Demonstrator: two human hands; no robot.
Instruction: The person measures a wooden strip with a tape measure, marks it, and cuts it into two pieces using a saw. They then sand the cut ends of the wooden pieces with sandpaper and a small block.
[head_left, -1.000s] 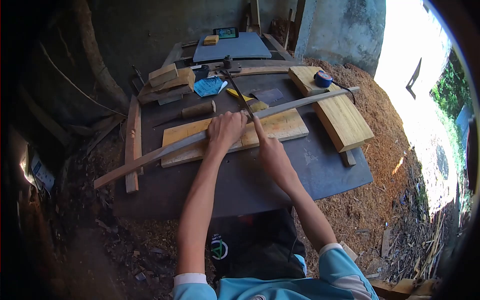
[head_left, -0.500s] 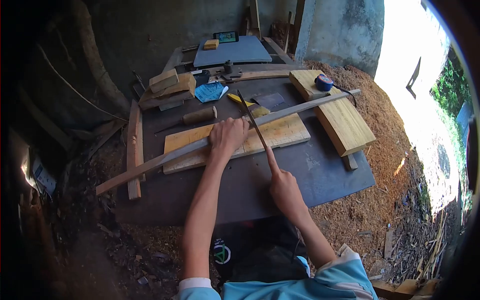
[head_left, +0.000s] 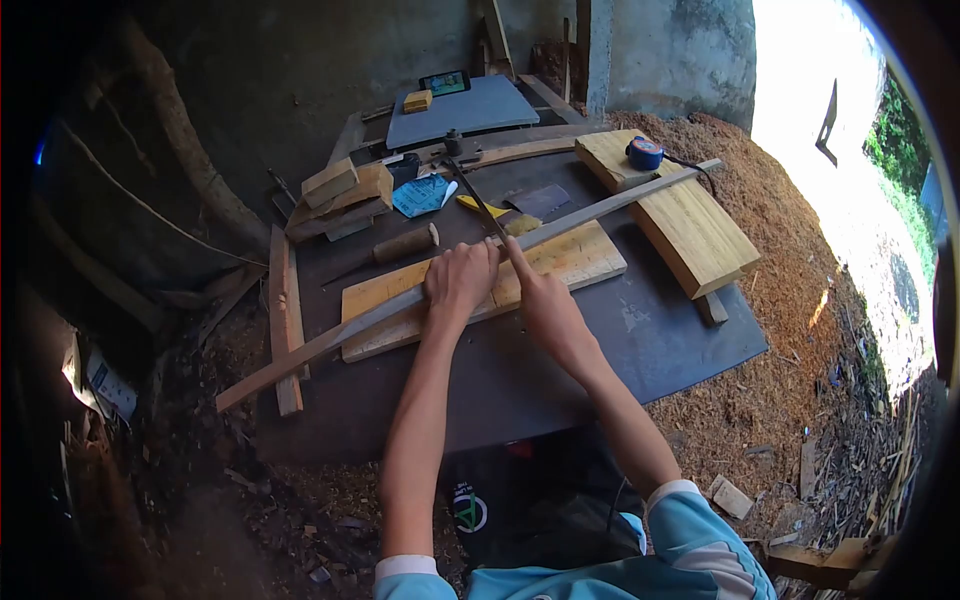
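Observation:
My left hand is clamped over a long, narrow wooden strip, pressing it onto a pale board on the dark table. Just to its right, my right hand is wrapped round a saw, forefinger stretched along it. The thin dark saw blade is seen nearly edge-on, crossing the strip and pointing away from me; its handle is hidden in the fist. Beyond the strip lie a yellow-handled brush and a dark sanding sheet. A file with a wooden handle rests left of them.
A thick timber block supports the strip's right end, with a blue tape measure on it. Wood offcuts and a blue packet sit at left. A phone stands at the back. Sawdust covers the ground at right.
My right hand has pushed the saw forward, away from me, and now sits close beside my left hand. My left hand keeps its hold on the strip. The view has shifted slightly.

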